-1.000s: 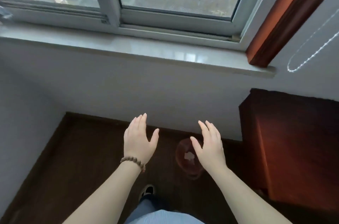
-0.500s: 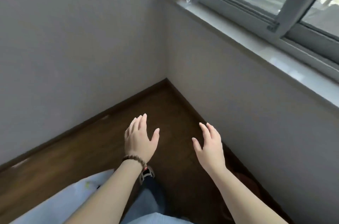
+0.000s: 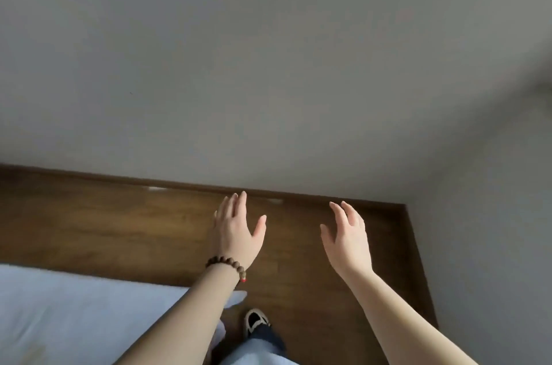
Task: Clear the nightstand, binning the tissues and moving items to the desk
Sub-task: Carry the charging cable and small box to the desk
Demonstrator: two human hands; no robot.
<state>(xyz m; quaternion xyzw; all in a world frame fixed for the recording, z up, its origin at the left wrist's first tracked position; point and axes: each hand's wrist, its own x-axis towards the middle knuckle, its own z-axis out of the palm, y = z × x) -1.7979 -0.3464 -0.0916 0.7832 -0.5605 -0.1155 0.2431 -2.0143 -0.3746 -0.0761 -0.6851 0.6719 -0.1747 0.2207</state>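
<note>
Both hands are held out in front of the body with nothing in them. Left hand (image 3: 236,233) is spread wide, back toward the camera, fingers straight and pointing away, thumb splayed out to the right. A bracelet (image 3: 227,267) of dark brown beads with 1 red bead circles its wrist. Right hand (image 3: 348,237) hangs at about the same height, well apart from the left, fingers relaxed and slightly bent, thumb angled inward toward the other hand — it too grips nothing.

Nearest the camera, at the bottom edge, sits pale blue clothing (image 3: 257,354) on the person's legs, and just beyond it a dark trouser cuff over 1 shoe (image 3: 255,318), light with dark panels, planted on the floor between the 2 forearms. To the left, a pale blue-white sheet (image 3: 74,314) covers a bed that fills the lower left corner; the left forearm crosses over its right edge.

Beyond the hands spreads a dark brown wooden floor (image 3: 119,221). A matching dark skirting board (image 3: 179,182) runs along its far side and turns a corner at the right, following the second wall down the frame. Above it rises a plain grey wall (image 3: 239,65), meeting another grey wall at the right. The upper right is blurred — I cannot tell what the dark smear there is.

Neither the nightstand, the tissues, the bin nor the desk is in view, so I cannot tell where they lie.
</note>
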